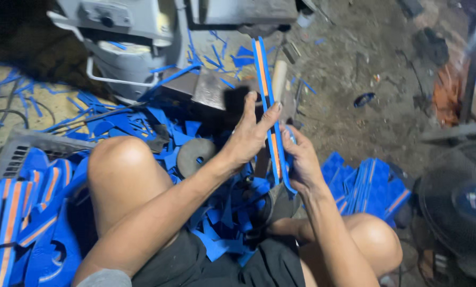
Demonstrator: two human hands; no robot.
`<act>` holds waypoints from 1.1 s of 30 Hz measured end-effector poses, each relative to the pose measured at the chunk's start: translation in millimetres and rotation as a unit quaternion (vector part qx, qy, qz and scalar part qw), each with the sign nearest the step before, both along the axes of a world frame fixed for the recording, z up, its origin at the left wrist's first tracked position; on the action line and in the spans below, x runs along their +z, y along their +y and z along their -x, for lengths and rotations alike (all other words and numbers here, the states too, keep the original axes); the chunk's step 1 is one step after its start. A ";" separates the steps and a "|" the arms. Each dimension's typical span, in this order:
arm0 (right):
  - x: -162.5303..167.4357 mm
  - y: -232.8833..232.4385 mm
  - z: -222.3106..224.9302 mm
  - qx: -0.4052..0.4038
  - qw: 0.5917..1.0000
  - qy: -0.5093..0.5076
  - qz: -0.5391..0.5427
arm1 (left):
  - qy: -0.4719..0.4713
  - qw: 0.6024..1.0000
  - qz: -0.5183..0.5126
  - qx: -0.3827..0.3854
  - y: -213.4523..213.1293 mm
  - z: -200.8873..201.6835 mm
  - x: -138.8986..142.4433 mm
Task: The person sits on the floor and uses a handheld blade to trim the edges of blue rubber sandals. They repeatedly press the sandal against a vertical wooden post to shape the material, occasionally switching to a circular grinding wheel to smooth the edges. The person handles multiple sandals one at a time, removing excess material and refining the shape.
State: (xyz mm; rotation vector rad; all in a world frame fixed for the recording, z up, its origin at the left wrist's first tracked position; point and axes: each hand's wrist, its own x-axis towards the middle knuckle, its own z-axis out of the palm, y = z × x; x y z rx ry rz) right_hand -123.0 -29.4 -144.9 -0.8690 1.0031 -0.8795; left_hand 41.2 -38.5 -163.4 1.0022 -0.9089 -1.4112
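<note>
Head view looks down on a seated person, and every place below is told from the grey machine (pixel 142 32) at the top of the picture. Largest is the spill of blue foam offcuts (pixel 222 234) spreading from the machine's foot down between the knees. Left of and below the machine lies a stack of blue soles with orange stripes (pixel 15 212); a second stack (pixel 368 186) sits well to its lower right. Just below the machine rests a grey disc (pixel 194 155). Held on edge, a blue and orange sole stack (pixel 270 111) runs from the machine's base toward the lap. The left hand (pixel 248 135) lies against its side, fingers straight, palm flat. The right hand (pixel 300 159) is curled around its lower end. I judge the step to be squaring the held pieces; any next handling calls for keeping the edges flush under a firm hold.
</note>
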 end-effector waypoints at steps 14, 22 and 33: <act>-14.7 17.0 -12.6 0.097 0.989 0.049 -0.104 | 0.013 0.979 -0.089 0.182 -15.2 -22.5 -4.6; 18.7 9.3 3.8 0.038 0.992 0.115 -0.021 | 0.241 0.963 -0.101 0.073 -23.2 -32.1 0.7; 47.1 27.1 -7.8 0.049 0.796 0.375 0.473 | 0.273 0.923 -0.268 0.032 -33.4 -16.1 -48.9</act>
